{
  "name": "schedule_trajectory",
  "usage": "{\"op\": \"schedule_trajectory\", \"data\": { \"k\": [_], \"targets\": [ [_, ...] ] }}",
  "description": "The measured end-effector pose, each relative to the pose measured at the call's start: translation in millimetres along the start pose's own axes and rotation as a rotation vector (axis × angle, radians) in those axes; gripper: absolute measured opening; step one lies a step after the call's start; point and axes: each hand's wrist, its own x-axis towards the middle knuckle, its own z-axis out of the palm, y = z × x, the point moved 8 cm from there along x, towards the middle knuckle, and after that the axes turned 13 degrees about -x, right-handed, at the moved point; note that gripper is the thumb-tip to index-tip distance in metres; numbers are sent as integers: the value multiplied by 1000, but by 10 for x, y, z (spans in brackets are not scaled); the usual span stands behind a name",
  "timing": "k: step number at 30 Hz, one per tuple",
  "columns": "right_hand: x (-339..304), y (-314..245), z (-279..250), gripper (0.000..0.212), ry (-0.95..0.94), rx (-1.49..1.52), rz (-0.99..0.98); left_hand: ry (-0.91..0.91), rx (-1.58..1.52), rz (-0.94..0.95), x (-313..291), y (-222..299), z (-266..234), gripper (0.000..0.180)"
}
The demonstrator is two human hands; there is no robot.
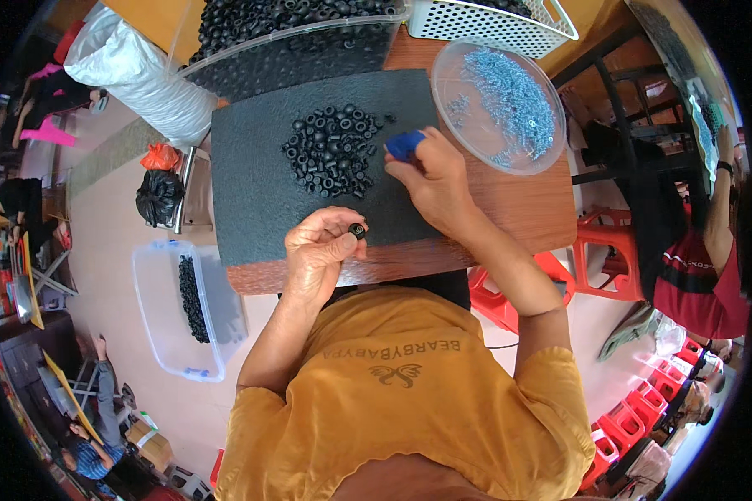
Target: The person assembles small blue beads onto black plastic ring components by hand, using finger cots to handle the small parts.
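Observation:
My left hand (322, 246) is closed at the mat's near edge, pinching a small black round part (358, 230) between thumb and fingertips. Above the mat's right side is my right hand (433, 177), with a blue cover (404, 145) over a fingertip. Its thumb and fingers are curled together; anything between them is too small to make out. Between the hands and the far bin, a pile of small black ring-shaped parts (330, 150) lies on the dark grey mat (251, 167). To the right of my right hand, a round clear tub (497, 100) holds many small bluish metal pieces (518, 104).
A clear bin (309, 63) full of black parts and a white perforated basket (476, 27) stand at the wooden table's (526, 204) far side. On the floor at left are a clear box (163, 334) and a white sack (134, 71). Red stools (606, 259) stand at right; other people are around.

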Motion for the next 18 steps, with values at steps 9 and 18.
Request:
{"op": "schedule_trajectory", "data": {
  "k": [9, 18],
  "targets": [
    [90, -232, 388, 15, -32, -413, -550, 40, -82, -46, -8, 5, -58, 15],
    [94, -170, 91, 15, -39, -191, -200, 56, -89, -83, 26, -16, -11, 21]
  ]
}}
